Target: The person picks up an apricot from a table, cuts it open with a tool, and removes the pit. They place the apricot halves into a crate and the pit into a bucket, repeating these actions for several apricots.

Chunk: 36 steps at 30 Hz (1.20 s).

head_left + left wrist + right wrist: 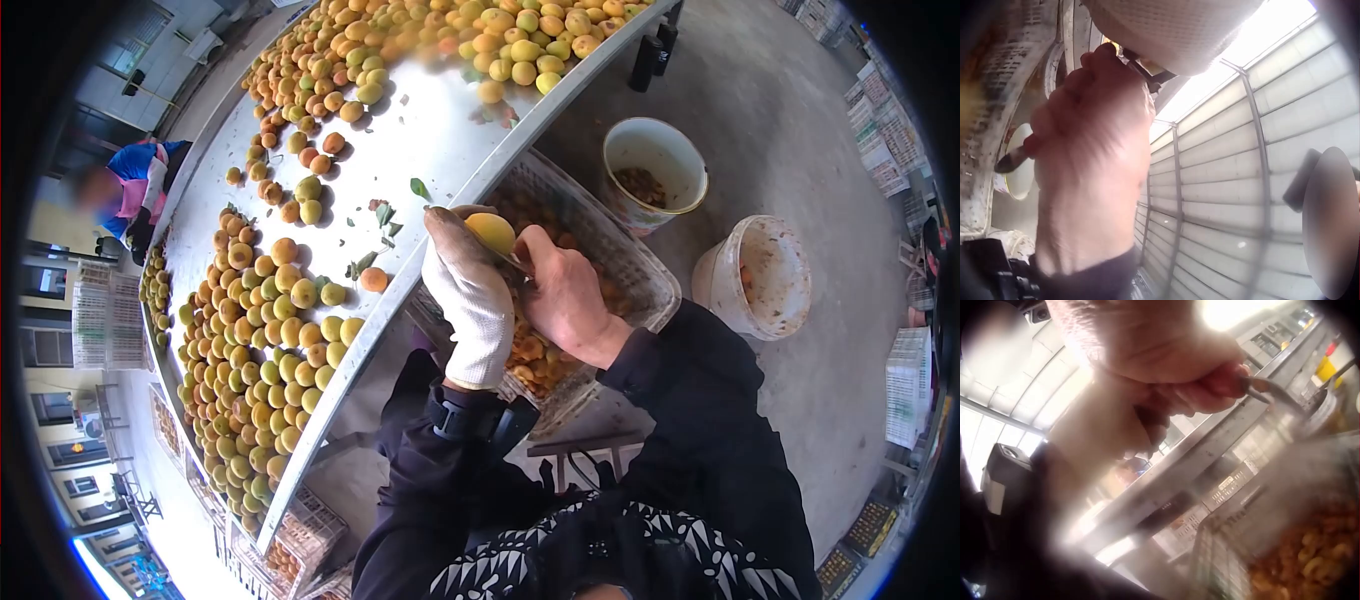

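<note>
- Left hand [470, 300], in a white knitted glove with a soiled thumb: clamped on a round yellow fruit [491, 233], held between thumb and fingers.
- Right hand [572, 300], bare, just beside the left: fingers closed round a slim tool with a curved metal end [1280, 396]. Cannot tell whether its edge touches the fruit.
- Position of held fruit: raised, near the table edge, above a pale, stained plastic crate [652, 275].
- Crate contents: many orange fruit pieces [535, 367].
- Alongside: a metal-rimmed, silvery table [390, 110] bearing a lower heap of yellow-green and orange fruit [260, 350], an upper heap [520, 45] and scattered green leaves [384, 213].
- Floor beyond the crate: a white bucket [640, 147] with brown matter inside; near it, a stained whitish bucket [722, 275].
- Across the table: a person in blue and pink clothing [135, 172], near stacked white crates [107, 320].
</note>
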Each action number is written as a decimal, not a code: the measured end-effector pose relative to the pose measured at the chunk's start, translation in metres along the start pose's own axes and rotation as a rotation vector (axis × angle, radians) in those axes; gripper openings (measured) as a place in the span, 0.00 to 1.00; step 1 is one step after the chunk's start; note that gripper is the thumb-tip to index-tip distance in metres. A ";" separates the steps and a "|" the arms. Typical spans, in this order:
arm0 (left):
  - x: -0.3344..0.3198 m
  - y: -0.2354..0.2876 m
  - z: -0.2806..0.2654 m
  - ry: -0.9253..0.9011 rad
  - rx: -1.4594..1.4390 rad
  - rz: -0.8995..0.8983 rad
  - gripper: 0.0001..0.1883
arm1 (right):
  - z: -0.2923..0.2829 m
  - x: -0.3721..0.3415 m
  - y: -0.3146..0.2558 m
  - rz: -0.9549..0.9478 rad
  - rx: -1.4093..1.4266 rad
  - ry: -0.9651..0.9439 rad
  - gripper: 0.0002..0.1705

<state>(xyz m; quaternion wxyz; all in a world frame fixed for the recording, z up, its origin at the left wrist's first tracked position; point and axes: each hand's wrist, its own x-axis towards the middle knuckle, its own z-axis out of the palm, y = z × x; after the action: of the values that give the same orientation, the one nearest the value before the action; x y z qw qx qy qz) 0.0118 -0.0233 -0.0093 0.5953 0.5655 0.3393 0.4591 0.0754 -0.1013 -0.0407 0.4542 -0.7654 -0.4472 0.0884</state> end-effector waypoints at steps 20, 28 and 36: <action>0.004 -0.001 -0.003 0.038 -0.074 -0.169 0.25 | 0.018 0.005 0.016 -0.036 -0.071 -0.015 0.13; 0.025 -0.006 -0.017 0.023 -0.118 -0.235 0.24 | 0.011 -0.006 0.026 -0.225 -0.081 0.115 0.07; 0.013 0.001 -0.015 -0.257 0.272 0.165 0.25 | -0.022 0.022 -0.026 0.468 0.921 0.058 0.21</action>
<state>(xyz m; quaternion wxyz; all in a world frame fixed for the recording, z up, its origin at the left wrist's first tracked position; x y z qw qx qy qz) 0.0025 -0.0055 -0.0089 0.5122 0.7205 0.2719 0.3803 0.0843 -0.0931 -0.0020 0.7243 -0.5678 -0.1661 0.3542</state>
